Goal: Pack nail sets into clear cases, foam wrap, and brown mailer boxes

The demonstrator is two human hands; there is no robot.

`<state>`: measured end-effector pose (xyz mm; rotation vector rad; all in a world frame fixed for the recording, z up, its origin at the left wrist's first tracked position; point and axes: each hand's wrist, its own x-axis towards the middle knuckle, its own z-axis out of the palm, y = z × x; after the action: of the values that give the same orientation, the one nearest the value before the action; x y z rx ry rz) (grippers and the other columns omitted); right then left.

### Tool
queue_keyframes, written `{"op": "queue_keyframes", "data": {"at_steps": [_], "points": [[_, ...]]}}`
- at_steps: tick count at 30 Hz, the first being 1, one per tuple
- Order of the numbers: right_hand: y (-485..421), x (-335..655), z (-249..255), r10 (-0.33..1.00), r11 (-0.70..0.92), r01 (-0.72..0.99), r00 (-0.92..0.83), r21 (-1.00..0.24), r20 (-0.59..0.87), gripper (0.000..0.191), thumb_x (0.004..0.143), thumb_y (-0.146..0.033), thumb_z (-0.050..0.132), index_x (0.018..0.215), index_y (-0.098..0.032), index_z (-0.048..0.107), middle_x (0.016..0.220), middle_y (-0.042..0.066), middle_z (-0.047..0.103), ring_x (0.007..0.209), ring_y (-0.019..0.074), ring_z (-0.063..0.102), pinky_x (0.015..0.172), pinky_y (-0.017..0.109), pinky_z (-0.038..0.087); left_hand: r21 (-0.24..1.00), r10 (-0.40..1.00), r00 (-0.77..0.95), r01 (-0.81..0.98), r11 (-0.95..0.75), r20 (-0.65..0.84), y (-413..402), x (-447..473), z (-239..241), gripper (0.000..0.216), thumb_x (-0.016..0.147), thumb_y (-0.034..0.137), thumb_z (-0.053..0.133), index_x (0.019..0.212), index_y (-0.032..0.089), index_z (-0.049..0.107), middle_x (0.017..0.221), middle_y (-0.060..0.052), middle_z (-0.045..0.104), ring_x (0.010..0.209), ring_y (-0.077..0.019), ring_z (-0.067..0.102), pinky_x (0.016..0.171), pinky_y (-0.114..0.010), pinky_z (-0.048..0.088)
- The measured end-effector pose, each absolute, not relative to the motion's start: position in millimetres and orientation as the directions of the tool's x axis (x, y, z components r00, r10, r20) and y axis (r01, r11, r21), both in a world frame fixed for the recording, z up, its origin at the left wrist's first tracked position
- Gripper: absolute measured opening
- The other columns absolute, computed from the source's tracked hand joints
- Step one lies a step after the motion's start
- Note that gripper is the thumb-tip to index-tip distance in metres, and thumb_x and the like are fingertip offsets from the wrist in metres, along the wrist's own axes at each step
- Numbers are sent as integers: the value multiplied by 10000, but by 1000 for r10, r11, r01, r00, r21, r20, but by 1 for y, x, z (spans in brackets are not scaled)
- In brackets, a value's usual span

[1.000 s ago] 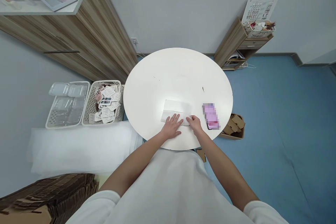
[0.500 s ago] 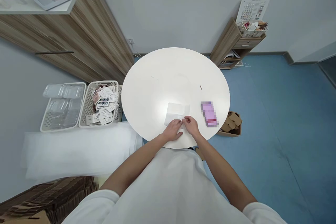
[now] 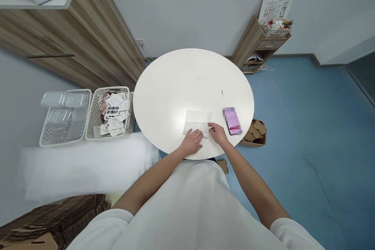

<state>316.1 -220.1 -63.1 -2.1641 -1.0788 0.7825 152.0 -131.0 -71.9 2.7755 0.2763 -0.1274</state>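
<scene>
A thin, translucent white sheet with fold lines lies on the round white table, close to its front edge. My left hand rests flat on the sheet's lower part, fingers stretched out. At the sheet's right edge, my right hand has thumb and forefinger closed in a pinch on it; the fingertips are small in view. To the right of that hand lies a phone with a purple, pixelated screen.
Left of the table stand a white basket of printed cards and a basket of clear plastic trays. Large white sheets are stacked before them, above brown cardboard. A carton of cardboard pieces sits on the floor at right.
My right hand has moved slightly right, away from my left hand, along the sheet's edge. My left hand's fingers have flattened onto the sheet. The whole view has shifted a little.
</scene>
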Motion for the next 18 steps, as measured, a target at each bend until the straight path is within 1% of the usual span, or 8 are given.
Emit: {"op": "queue_keyframes", "data": {"at_steps": [2, 3, 5, 8, 12, 14, 16, 18], "points": [[-231, 310, -68, 838, -479, 608, 532, -633, -123, 362, 806, -190, 413, 1150, -212, 523, 1124, 81, 538, 952, 178, 543, 826, 344, 452, 325, 177, 976, 208, -922, -122, -133, 149, -74, 515, 807, 359, 416, 1274, 157, 343, 1347, -107, 370, 1271, -253, 255, 1036, -443, 143], [-235, 306, -71, 849, -473, 650, 517, -594, -110, 364, 817, -203, 404, 1163, -209, 515, 1162, 93, 507, 983, 188, 527, 827, 348, 451, 325, 187, 975, 218, -920, -124, -135, 148, -74, 526, 806, 355, 416, 1283, 149, 331, 1357, -110, 356, 1276, -254, 246, 1034, -439, 151], [-238, 297, -76, 884, -441, 721, 451, -534, -121, 388, 841, -212, 370, 1218, -199, 463, 1232, 108, 452, 1039, 197, 492, 818, 342, 455, 333, 216, 968, 247, -910, -127, -140, 147, -76, 541, 805, 344, 414, 1295, 139, 313, 1369, -114, 339, 1288, -254, 226, 1033, -429, 161], [-234, 291, -81, 915, -400, 813, 381, -423, -131, 419, 869, -198, 305, 1280, -168, 382, 1314, 134, 378, 1045, 213, 469, 813, 352, 447, 376, 260, 957, 291, -880, -132, -147, 151, -77, 554, 796, 310, 421, 1303, 123, 300, 1374, -118, 330, 1299, -250, 206, 1040, -409, 163], [-227, 299, -83, 969, -239, 921, 207, -308, -134, 467, 876, -253, 298, 1326, -126, 299, 1393, 142, 276, 1069, 266, 427, 810, 395, 424, 482, 335, 934, 352, -802, -125, -150, 162, -76, 576, 764, 224, 447, 1304, 99, 290, 1366, -135, 331, 1298, -240, 215, 1047, -391, 180], [-226, 305, -85, 982, -168, 948, 137, -270, -132, 506, 872, -297, 311, 1343, -118, 260, 1415, 136, 233, 1074, 287, 411, 803, 416, 416, 549, 384, 916, 382, -744, -116, -151, 163, -74, 551, 758, 204, 456, 1285, 120, 320, 1355, -130, 345, 1292, -235, 232, 1050, -396, 182], [-226, 310, -88, 988, -125, 962, 97, -243, -124, 513, 874, -291, 298, 1352, -117, 234, 1427, 127, 209, 1071, 292, 405, 804, 428, 406, 614, 504, 857, 454, -645, -105, -154, 159, -73, 499, 760, 220, 477, 1245, 159, 373, 1353, -117, 342, 1292, -241, 226, 1055, -414, 168], [-226, 312, -93, 990, -108, 966, 84, -234, -110, 501, 877, -252, 276, 1356, -115, 222, 1429, 125, 204, 1067, 290, 402, 808, 429, 397, 675, 728, 672, 600, -430, -134, -160, 152, -74, 485, 748, 256, 523, 1211, 181, 398, 1356, -117, 316, 1294, -260, 208, 1050, -435, 171]]}}
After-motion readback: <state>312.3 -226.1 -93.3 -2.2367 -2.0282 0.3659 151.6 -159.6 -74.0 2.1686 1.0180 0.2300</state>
